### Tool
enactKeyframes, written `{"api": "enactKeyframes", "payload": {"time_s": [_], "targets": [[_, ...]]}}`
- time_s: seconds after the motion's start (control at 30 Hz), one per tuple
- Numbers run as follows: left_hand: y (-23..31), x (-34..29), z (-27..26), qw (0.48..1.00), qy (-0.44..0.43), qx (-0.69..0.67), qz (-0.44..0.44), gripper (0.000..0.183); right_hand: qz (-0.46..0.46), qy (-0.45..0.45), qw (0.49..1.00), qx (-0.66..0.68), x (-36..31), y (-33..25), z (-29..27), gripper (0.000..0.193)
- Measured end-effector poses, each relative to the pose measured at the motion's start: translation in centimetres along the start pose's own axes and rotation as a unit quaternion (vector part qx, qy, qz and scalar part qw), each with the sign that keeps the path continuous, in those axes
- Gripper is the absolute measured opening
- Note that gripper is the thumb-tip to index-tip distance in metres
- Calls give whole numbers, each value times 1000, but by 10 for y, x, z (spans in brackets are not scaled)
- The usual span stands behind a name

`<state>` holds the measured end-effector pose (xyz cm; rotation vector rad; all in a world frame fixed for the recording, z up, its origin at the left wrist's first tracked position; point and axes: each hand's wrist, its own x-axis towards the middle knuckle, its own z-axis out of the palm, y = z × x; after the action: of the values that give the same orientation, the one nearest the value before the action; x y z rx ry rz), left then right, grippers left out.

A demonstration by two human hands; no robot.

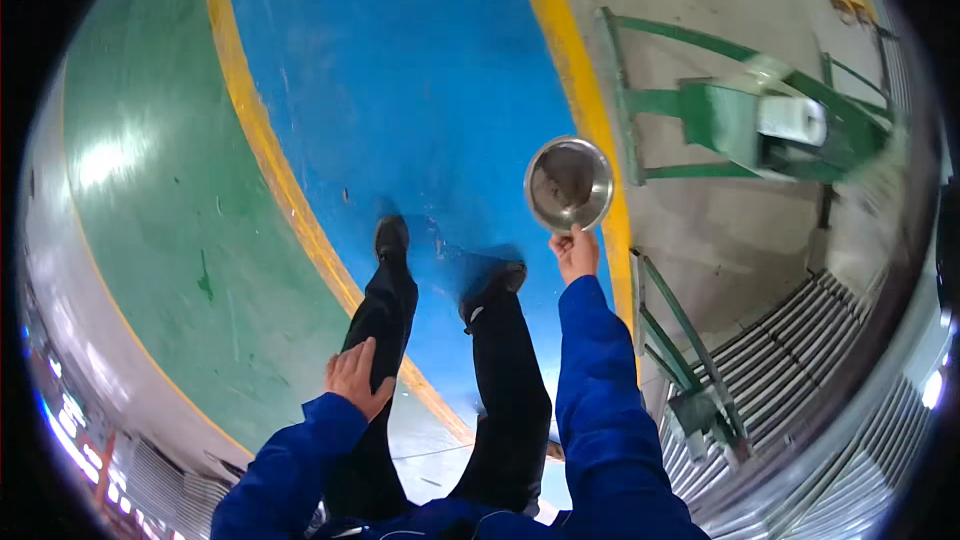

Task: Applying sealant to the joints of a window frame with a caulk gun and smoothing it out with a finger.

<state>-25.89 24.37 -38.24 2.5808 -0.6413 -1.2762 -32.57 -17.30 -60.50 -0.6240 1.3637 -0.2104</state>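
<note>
head view looks straight down on a person standing on a painted floor, and the thing in hand is a round metal bowl point(569, 183). the right hand point(575, 252) pinches it by the near rim, thumb and fingers closed on the edge, with the arm stretched out ahead and to the right; held this way the bowl stays roughly level and well away from the body. its open mouth faces up toward the camera, so the inside shows: a dull brownish-grey patch lies on the bottom, though whether that is some residue or only a reflection cannot be told. the bowl hangs in the air above the yellow floor line point(590, 110), touching nothing but the fingers.

the left hand point(355, 377) holds nothing; it lies loosely open, fingers relaxed, against the left thigh of the black trousers point(385, 320), likely just hanging at the side. two black shoes point(391, 237) stand on the blue floor strip point(420, 70). farther right, beyond the yellow line, stands a green metal frame point(735, 120) with a pale box on it, and near right a run of metal rollers point(800, 340) slopes away. far left is green floor point(160, 200).
</note>
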Motion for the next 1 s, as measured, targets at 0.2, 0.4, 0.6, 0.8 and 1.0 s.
{"api": "enactKeyframes", "payload": {"time_s": [0.2,0.4,0.6,0.8,1.0], "targets": [[0,28,-21,999,-29,-4,-38,74,4,-23,1000,20,131,33,-7,15],[-2,48,-28,999,-35,-6,-36,71,-3,-16,1000,16,185,50,-5,17],[-9,41,-25,999,-18,-31,-23,69,65,13,997,31,184,47,-7,24],[-9,34,-29,998,39,-26,-31,72,137,43,956,256,70,-21,37,25],[13,16,-103,998,51,-26,-17,75,123,-30,963,240,-161,-129,143,25]]}}
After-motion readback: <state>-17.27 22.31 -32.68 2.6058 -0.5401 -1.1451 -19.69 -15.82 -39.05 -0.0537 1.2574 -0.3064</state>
